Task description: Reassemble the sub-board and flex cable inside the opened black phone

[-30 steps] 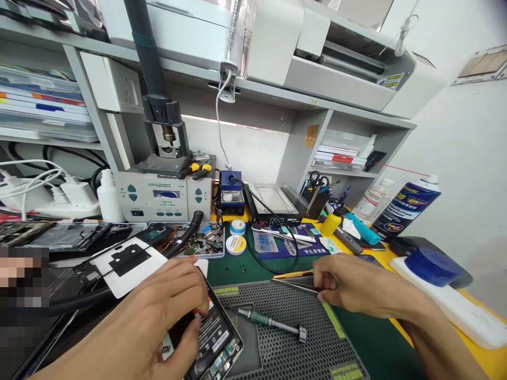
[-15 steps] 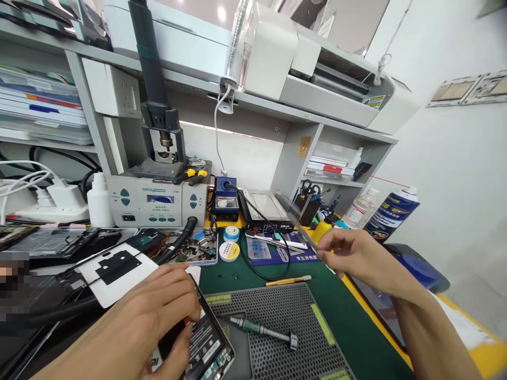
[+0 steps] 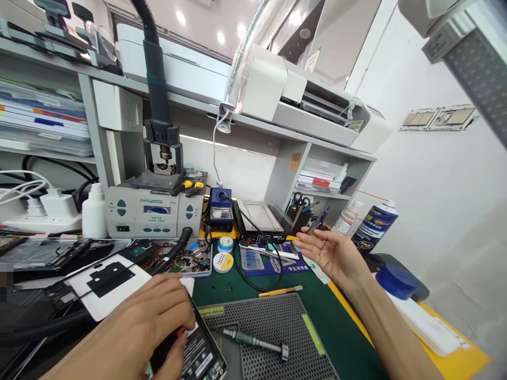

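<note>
An opened phone shows its black battery and part of its circuit board at the lower left of the mat. My left hand grips this phone along its left side, fingers curled over it, with a bit of red by the fingertips. My right hand is raised at the right, palm partly up, fingers stretched and apart, with nothing visible in them. A thin see-through sheet leans by the heating plate, left of those fingertips. A green-handled screwdriver lies on the grey perforated mat.
A hot-air station stands behind a tray of loose parts. Two small round tins and a yellow-handled tool lie mid-bench. A blue spray can stands at right; a lamp hangs upper right.
My right hand has opened, turned palm up and let go of the see-through sheet, which now rests by the heating plate. My left hand stays on the phone. The view has tilted up.
</note>
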A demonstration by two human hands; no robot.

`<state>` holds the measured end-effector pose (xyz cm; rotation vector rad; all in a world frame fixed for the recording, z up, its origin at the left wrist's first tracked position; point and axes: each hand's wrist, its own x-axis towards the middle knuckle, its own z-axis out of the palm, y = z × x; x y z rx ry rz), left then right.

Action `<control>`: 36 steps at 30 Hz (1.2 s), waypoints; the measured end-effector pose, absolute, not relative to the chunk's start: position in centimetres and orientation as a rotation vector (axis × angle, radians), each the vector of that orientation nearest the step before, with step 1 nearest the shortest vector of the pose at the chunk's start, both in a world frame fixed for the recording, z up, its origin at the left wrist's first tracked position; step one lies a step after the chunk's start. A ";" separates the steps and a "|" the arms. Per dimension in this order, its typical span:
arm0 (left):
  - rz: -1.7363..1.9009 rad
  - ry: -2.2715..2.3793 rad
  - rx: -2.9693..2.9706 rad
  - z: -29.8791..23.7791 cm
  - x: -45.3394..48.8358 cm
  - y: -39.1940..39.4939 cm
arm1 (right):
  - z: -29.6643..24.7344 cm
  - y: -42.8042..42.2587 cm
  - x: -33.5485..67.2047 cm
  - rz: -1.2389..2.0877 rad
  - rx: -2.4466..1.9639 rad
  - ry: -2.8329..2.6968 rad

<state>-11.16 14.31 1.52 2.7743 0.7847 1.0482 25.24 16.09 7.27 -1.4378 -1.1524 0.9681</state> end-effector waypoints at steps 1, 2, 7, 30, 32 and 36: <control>0.928 0.781 2.795 1.5 -11.2 14.3 | 7.2 16.1 25.2 0.965 -1.444 -1.164; 0.829 0.784 2.811 1.4 -11.3 14.3 | 7.0 16.1 25.1 0.958 -1.459 -1.182; 0.759 0.822 2.819 1.4 -11.4 14.4 | 5.4 16.6 24.7 0.802 -1.697 -1.352; 0.784 0.818 2.709 1.8 -11.1 14.1 | 4.8 16.4 23.3 0.380 -1.875 -2.063; 0.762 0.823 2.705 2.0 -11.2 14.1 | 6.4 15.2 23.4 0.408 -1.837 -2.039; 0.852 0.833 2.674 2.2 -11.2 14.0 | 8.0 12.4 21.5 0.681 -1.737 -2.164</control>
